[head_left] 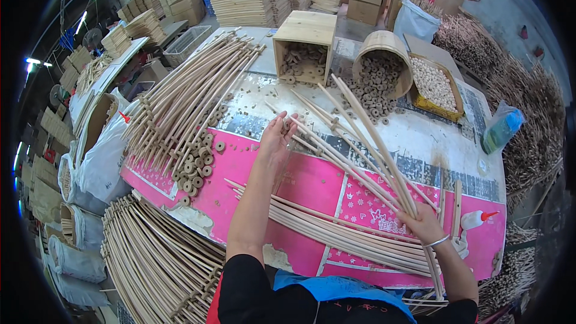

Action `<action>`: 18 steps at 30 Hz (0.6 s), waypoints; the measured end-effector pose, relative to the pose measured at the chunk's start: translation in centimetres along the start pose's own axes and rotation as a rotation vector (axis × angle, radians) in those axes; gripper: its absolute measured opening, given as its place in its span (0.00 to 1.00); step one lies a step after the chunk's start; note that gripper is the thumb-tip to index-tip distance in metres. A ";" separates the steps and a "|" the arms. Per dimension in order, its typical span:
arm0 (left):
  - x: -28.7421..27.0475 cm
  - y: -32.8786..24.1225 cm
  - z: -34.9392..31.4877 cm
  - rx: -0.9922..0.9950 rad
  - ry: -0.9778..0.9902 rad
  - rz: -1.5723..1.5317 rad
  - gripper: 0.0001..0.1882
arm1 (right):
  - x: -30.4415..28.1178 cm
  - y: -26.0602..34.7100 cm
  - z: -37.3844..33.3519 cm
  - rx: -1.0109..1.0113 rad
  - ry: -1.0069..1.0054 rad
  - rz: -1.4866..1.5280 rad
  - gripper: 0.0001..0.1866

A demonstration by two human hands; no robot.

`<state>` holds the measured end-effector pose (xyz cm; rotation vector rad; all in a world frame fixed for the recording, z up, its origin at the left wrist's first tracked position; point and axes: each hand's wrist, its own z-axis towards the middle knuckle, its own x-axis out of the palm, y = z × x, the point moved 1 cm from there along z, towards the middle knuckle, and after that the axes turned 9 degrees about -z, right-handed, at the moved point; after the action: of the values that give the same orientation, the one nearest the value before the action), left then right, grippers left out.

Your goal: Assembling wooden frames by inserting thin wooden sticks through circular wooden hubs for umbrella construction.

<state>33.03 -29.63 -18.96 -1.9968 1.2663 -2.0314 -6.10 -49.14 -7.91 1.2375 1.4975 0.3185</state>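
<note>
My right hand (423, 225) is closed around several long, thin wooden rods (391, 168), which fan out away from me over the table. One rod among them carries a small wooden ring (333, 122) partway along. My left hand (278, 137) is raised near the far tips of the rods, palm up, with its fingers curled together. Something small and brown seems to sit between those fingers, but it is too unclear to name. Below both hands, a row of pale, slightly curved rods (354, 241) lies across the pink table covering (312, 189).
Ringed rods (198, 87) and loose wooden rings (195, 171) lie left. A wooden box (306, 26) and wooden barrel (358, 67) spill rings at the back, beside a yellow tray (437, 110) of pale beads. A red-tipped white bottle (472, 221) is on the right; more rods (156, 255) hang lower left.
</note>
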 end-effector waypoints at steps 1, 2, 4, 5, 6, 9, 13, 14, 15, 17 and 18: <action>0.1 0.1 0.0 0.002 0.027 -0.006 0.17 | 0.1 -0.5 -0.2 0.040 0.030 0.043 0.11; 0.1 0.1 -0.2 -0.006 0.021 0.019 0.17 | 0.1 -0.8 -0.2 0.039 0.028 0.044 0.11; 0.1 0.1 -0.3 -0.010 0.009 0.046 0.17 | 0.3 -1.1 -0.5 0.025 0.032 0.064 0.10; 0.1 0.1 -0.4 -0.007 0.006 0.033 0.17 | 0.3 -1.1 -0.7 0.021 0.036 0.064 0.10; 0.0 0.0 -0.4 -0.002 0.004 0.019 0.17 | 0.3 -1.1 -1.0 0.033 0.051 0.062 0.10; -0.2 -0.3 -0.3 0.004 0.007 0.087 0.18 | 0.5 -1.0 -1.4 0.042 0.082 0.092 0.10; -0.3 -0.2 -0.1 -0.004 0.028 0.114 0.18 | 0.4 -1.2 -1.6 0.049 0.114 0.085 0.11; -0.4 -0.1 -0.1 -0.006 0.023 0.107 0.19 | 0.5 -1.3 -1.6 0.047 0.117 0.085 0.11; -0.5 0.0 0.0 -0.006 0.037 0.094 0.19 | 0.4 -1.4 -1.6 0.054 0.123 0.092 0.10; -0.7 0.1 0.1 0.000 0.023 0.124 0.19 | 0.3 -1.6 -1.6 0.063 0.129 0.100 0.10; -0.8 0.1 0.2 0.017 0.031 0.147 0.20 | 0.2 -1.6 -1.6 0.077 0.125 0.105 0.09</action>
<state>33.33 -29.34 -19.70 -1.8131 1.3527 -2.0060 -8.27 -48.96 -8.68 1.3816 1.5664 0.4181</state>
